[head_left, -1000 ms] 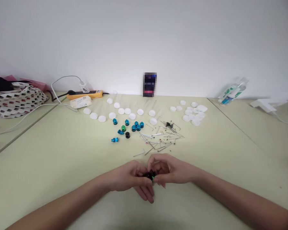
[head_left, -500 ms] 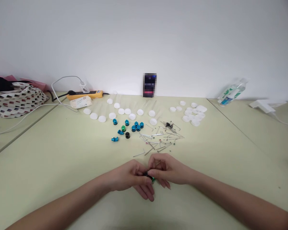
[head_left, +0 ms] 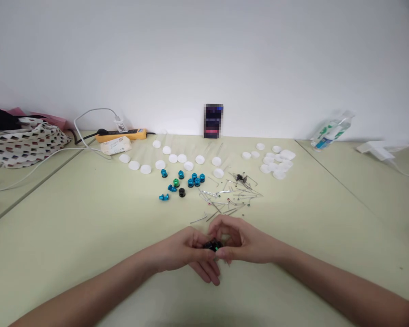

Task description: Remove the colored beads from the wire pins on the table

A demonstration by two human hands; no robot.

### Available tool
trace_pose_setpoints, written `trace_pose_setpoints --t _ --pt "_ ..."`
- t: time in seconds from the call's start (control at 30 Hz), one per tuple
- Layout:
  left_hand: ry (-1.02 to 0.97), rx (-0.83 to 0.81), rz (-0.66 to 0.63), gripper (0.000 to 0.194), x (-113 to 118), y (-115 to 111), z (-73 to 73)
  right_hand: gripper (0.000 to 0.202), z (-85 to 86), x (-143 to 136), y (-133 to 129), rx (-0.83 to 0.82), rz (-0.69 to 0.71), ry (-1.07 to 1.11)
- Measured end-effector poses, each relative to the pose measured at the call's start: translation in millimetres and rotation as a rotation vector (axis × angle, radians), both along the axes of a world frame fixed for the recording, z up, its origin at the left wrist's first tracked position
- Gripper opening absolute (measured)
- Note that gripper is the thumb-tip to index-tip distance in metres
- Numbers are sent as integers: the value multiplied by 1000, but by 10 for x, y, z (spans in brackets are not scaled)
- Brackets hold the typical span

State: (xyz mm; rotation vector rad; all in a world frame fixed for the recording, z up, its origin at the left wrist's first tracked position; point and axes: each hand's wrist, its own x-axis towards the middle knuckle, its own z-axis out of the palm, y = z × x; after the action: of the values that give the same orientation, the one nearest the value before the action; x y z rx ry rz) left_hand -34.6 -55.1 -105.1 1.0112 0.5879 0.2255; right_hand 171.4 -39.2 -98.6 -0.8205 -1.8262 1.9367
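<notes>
Near the front of the table, my left hand (head_left: 187,250) pinches a small black and green spool-shaped part (head_left: 212,245) between thumb and forefinger. My right hand (head_left: 243,240) closes on the same part from the other side, thumb and curled fingers against it. Fingers cover much of the part. Beyond the hands stand several blue knob-like metal parts (head_left: 181,175), with a green one (head_left: 176,182) and a black one (head_left: 182,192) among them. Two blue parts (head_left: 164,197) lie on their sides. Just past my right hand lie scattered hex keys (head_left: 209,193) and tiny pieces.
White caps (head_left: 146,169), some on clear tubes, spread across the back, with more caps (head_left: 279,174) at right. A phone (head_left: 213,121) leans on the wall. A power strip (head_left: 136,134), patterned cloth (head_left: 27,141), clear bottle (head_left: 332,131) and white adapter (head_left: 378,150) line the edge.
My right thumb and fingers have shifted on the part, and more of its black body shows now. My left hand stays nearly in place. The view has moved very slightly.
</notes>
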Motion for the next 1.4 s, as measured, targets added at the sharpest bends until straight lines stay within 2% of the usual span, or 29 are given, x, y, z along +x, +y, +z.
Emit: trace_pose_setpoints --t 0.07,0.2,0.3,0.43,0.57,0.73,0.87,0.97,1.07,1.2,1.27,1.4 --pt "1 -4 -4 29 1 -6 2 28 5 -5 0 26 -27 -57" --pt "-1 -11 7 27 2 -8 5 23 16 -1 3 37 38 -58" --pt "-6 -19 18 27 1 -2 9 30 23 -1 -4 54 3 -30" --pt "3 -20 3 30 -2 4 9 27 22 -1 -18 38 2 -138" --pt "-8 -27 24 30 -4 15 -4 31 37 -2 -13 101 -21 -73" --pt "-12 -21 5 31 -5 25 -11 30 35 -6 -1 -31 5 -80" --pt "-12 -27 18 29 -8 26 -25 33 54 -8 -3 -2 -12 -34" --pt "-3 -20 10 32 -9 29 -22 30 58 -10 0 -30 -44 -90" --pt "-11 -26 -8 32 -13 35 -10 27 58 -10 4 -81 9 -82" --pt "-17 -32 -13 31 -17 43 -8 38 60 -11 3 -106 0 -13" --pt "-12 -38 -4 30 -17 43 -13 32 50 -13 1 -104 -14 -52" --pt "-19 -50 2 29 -15 40 -17 28 40 -14 -5 -108 48 -25"
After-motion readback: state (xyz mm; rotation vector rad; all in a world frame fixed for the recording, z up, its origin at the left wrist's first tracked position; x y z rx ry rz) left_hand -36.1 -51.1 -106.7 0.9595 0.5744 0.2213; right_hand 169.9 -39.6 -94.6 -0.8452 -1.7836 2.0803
